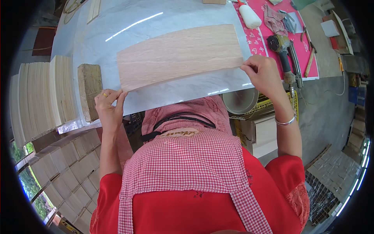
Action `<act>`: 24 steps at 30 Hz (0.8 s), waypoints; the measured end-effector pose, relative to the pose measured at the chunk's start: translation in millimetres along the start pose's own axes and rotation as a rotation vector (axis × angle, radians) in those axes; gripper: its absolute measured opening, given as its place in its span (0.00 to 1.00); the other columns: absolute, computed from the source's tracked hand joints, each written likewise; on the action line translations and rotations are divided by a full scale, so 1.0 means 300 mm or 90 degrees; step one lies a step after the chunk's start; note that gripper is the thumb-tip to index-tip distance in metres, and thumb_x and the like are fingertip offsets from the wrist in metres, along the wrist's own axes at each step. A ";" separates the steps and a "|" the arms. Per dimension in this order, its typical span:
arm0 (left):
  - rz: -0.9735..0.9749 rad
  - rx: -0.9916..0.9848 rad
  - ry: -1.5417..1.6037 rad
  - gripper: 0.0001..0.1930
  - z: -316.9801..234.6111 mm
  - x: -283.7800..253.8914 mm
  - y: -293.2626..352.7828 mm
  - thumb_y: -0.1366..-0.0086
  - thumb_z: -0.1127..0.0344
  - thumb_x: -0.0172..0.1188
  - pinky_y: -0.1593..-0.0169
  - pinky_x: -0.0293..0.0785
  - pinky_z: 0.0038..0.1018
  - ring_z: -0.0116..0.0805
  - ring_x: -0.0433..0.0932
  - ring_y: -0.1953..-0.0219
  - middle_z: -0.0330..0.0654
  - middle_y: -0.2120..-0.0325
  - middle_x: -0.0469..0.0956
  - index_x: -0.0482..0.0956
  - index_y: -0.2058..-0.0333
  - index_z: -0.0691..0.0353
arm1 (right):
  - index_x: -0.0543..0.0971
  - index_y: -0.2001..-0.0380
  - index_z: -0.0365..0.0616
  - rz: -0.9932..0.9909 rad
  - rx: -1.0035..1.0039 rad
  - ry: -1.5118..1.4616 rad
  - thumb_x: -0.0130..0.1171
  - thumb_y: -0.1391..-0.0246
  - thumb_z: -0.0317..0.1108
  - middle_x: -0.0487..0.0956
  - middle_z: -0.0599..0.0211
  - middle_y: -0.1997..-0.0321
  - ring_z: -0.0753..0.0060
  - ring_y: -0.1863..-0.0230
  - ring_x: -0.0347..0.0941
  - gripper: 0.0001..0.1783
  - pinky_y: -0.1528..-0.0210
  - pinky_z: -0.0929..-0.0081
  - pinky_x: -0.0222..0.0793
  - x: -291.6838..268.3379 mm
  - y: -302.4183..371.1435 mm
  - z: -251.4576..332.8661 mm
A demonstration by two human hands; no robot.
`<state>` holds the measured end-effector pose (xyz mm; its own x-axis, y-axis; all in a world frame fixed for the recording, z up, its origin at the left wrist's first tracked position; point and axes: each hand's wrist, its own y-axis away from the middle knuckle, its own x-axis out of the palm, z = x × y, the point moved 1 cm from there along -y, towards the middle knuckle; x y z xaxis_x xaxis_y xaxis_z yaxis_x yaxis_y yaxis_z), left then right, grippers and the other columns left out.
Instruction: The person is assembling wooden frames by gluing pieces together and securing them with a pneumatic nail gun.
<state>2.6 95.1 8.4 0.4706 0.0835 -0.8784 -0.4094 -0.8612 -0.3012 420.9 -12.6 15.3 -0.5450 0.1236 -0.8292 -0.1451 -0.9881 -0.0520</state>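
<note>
A thin, pale wooden board point(180, 54) lies over the glossy light table point(167, 95), its long side facing me. At its near left corner my left hand point(109, 104) pinches the edge between thumb and fingers. My right hand point(265, 74) grips the near right corner the same way, with the thumb close to the board's edge. A rough, worn wooden block point(90, 91) stands just left of my left hand. Past the right hand, a power tool point(281, 52) with a dark grip rests on a pink patterned cover point(255, 41).
Stacked thin boards point(43, 95) stand at the left. On the pink cover are a white bottle point(249, 16), a crumpled pink cloth point(275, 20) and a wooden-handled tool point(310, 62). A round metal pan point(240, 100) and yellow crate point(265, 104) sit below the table edge.
</note>
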 end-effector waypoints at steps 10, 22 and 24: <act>0.063 -0.008 -0.053 0.12 0.001 -0.023 0.004 0.44 0.62 0.71 0.55 0.66 0.35 0.39 0.78 0.66 0.42 0.73 0.80 0.85 0.65 0.63 | 0.81 0.68 0.33 -0.014 -0.008 0.017 0.67 0.49 0.29 0.81 0.54 0.72 0.54 0.69 0.79 0.09 0.65 0.64 0.73 -0.002 0.031 0.001; 0.140 0.354 0.007 0.36 -0.418 0.197 -0.334 0.55 0.42 0.75 0.33 0.57 0.52 0.56 0.65 0.36 0.61 0.37 0.65 0.77 0.57 0.65 | 0.69 0.41 0.35 -0.165 0.212 0.269 0.69 0.54 0.36 0.77 0.33 0.50 0.36 0.52 0.76 0.37 0.48 0.50 0.71 -0.095 0.084 -0.614; 0.161 0.354 0.007 0.39 -0.467 0.278 -0.369 0.56 0.40 0.75 0.32 0.56 0.53 0.56 0.64 0.35 0.62 0.37 0.64 0.77 0.55 0.66 | 0.70 0.43 0.34 -0.157 0.229 0.289 0.69 0.55 0.35 0.79 0.35 0.54 0.39 0.55 0.78 0.35 0.52 0.51 0.73 -0.119 0.047 -0.611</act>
<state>196.6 127.1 20.5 0.3119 -0.0975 -0.9451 -0.8549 -0.4629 -0.2343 589.9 -47.7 -57.8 -0.0664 0.2153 -0.9743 -0.5333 -0.8329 -0.1477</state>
